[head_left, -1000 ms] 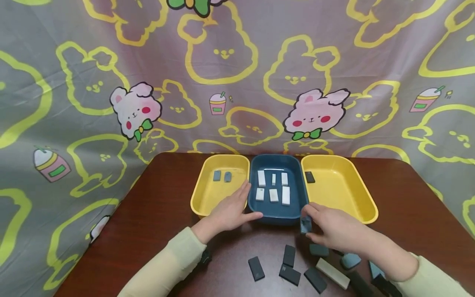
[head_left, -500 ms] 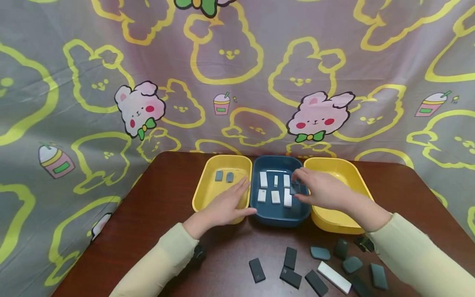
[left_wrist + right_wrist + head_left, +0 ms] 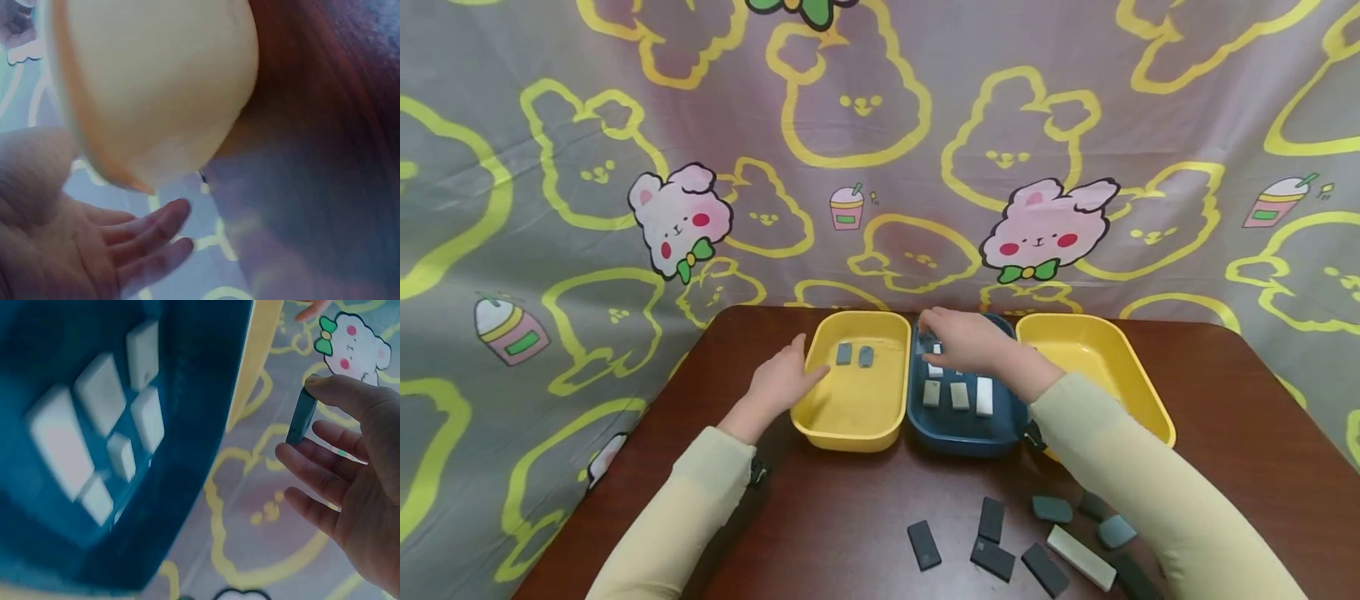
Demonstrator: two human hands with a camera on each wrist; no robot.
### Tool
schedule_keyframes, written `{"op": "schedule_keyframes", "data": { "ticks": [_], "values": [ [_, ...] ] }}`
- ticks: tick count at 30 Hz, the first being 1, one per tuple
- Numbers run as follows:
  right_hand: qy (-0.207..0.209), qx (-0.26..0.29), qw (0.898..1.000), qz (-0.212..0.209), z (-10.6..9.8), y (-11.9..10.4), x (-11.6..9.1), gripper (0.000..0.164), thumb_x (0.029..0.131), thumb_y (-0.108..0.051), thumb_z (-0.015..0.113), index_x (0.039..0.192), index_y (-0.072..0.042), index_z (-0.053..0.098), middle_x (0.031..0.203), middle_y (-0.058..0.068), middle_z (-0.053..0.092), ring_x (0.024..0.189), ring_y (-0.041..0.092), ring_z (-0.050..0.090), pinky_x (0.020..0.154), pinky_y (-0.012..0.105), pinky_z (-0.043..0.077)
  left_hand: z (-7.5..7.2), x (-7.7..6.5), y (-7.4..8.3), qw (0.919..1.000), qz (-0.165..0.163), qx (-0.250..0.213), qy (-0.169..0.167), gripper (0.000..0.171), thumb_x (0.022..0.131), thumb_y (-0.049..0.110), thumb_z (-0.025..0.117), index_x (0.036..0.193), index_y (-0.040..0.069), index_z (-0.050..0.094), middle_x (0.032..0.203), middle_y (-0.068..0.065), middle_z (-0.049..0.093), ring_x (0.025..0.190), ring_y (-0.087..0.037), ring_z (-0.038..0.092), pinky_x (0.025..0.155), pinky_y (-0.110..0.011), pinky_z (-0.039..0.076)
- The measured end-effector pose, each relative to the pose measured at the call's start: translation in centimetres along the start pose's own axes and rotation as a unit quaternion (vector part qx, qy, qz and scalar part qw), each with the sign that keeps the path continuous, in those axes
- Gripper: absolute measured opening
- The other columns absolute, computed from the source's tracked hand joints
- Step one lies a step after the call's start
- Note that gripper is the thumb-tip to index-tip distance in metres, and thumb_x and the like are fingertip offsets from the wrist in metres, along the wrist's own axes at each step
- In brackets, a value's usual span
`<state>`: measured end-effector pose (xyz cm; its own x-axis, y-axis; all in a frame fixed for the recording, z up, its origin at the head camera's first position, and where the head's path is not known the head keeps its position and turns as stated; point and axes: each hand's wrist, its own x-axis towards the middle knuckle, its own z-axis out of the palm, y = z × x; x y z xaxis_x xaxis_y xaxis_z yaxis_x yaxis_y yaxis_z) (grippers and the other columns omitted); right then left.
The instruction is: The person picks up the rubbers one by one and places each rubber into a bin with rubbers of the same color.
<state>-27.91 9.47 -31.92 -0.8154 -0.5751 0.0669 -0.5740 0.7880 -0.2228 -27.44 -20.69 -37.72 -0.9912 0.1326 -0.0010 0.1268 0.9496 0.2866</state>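
In the right wrist view, my right hand (image 3: 356, 444) pinches a small blue-grey block (image 3: 302, 415) between thumb and fingertips. The head view has this right hand (image 3: 966, 337) over the far left part of the blue bin (image 3: 966, 446), which holds several white blocks (image 3: 958, 396). My left hand (image 3: 778, 383) is at the left rim of the left yellow bin (image 3: 850, 442), its fingers loosely extended and nothing in them. Inside that bin lie two blue-grey blocks (image 3: 844, 354) side by side.
Another yellow bin (image 3: 1161, 429) stands on the right, partly behind my right arm. Several loose black blocks (image 3: 923, 545), a long white block (image 3: 1081, 558) and blue-grey ones (image 3: 1052, 508) lie on the brown table (image 3: 820, 533) in front. A patterned curtain (image 3: 887, 192) hangs behind.
My right hand carried the blue-grey block from in front of the bins, across the blue bin, to its far left. My left hand moved left, from the left bin's right rim to its left side.
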Motion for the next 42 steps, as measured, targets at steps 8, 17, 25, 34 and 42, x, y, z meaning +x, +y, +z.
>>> {"op": "schedule_keyframes", "data": {
  "ticks": [8, 17, 25, 34, 42],
  "values": [
    [-0.004, -0.027, 1.0, -0.014, 2.4, -3.0, 4.4, 0.038, 0.085, -0.033, 0.076, 0.112, -0.013, 0.058, 0.098, 0.001, 0.057, 0.084, 0.017, 0.054, 0.081, 0.033, 0.05, 1.2, 0.8, -0.9, 0.9955, -0.074, 0.034, -0.049, 0.06, 0.098, 0.035, 0.052, 0.14, -0.007, 0.041, 0.105, -0.022, 0.063, 0.084, -0.033, 0.062, 0.074, -0.049, 0.048],
    [-0.019, -0.023, 1.0, 0.01, 4.1, -3.2, 7.4, 0.028, 0.086, -0.027, 0.075, 0.104, -0.011, 0.061, 0.093, 0.002, 0.06, 0.083, 0.02, 0.052, 0.079, 0.033, 0.048, 2.0, 1.0, -1.0, 0.9958, -0.076, 0.044, -0.028, 0.039, 0.098, 0.021, 0.043, 0.124, -0.006, 0.054, 0.085, -0.015, 0.06, 0.072, -0.029, 0.059, 0.066, -0.047, 0.049],
    [-0.079, -0.045, 0.995, 0.046, 5.7, -2.1, 9.5, 0.013, 0.087, -0.015, 0.07, 0.085, -0.011, 0.058, 0.075, 0.002, 0.052, 0.072, 0.02, 0.048, 0.072, 0.036, 0.039, 2.4, 1.6, -0.4, 0.9951, -0.075, 0.059, -0.026, 0.043, 0.1, 0.021, 0.042, 0.132, -0.006, 0.051, 0.09, -0.017, 0.062, 0.073, -0.03, 0.06, 0.068, -0.047, 0.05],
    [-0.108, -0.055, 0.989, 0.085, 7.0, -1.4, 10.5, 0.013, 0.08, -0.012, 0.074, 0.083, -0.011, 0.062, 0.079, 0.001, 0.059, 0.079, 0.022, 0.052, 0.1, 0.046, 0.031, 2.8, 1.8, 0.1, 0.9932, -0.084, 0.073, -0.035, 0.042, 0.102, 0.022, 0.041, 0.133, -0.005, 0.051, 0.089, -0.016, 0.063, 0.072, -0.027, 0.059, 0.067, -0.046, 0.051],
    [-0.098, -0.085, 0.987, 0.09, 7.6, -1.4, 10.6, 0.011, 0.08, -0.012, 0.073, 0.086, -0.011, 0.064, 0.083, 0.0, 0.063, 0.08, 0.022, 0.053, 0.094, 0.045, 0.034, 2.9, 2.0, 0.0, 0.9931, -0.083, 0.072, -0.039, 0.039, 0.102, 0.023, 0.041, 0.128, -0.005, 0.053, 0.085, -0.014, 0.061, 0.072, -0.027, 0.059, 0.067, -0.045, 0.051]
  ]
}}
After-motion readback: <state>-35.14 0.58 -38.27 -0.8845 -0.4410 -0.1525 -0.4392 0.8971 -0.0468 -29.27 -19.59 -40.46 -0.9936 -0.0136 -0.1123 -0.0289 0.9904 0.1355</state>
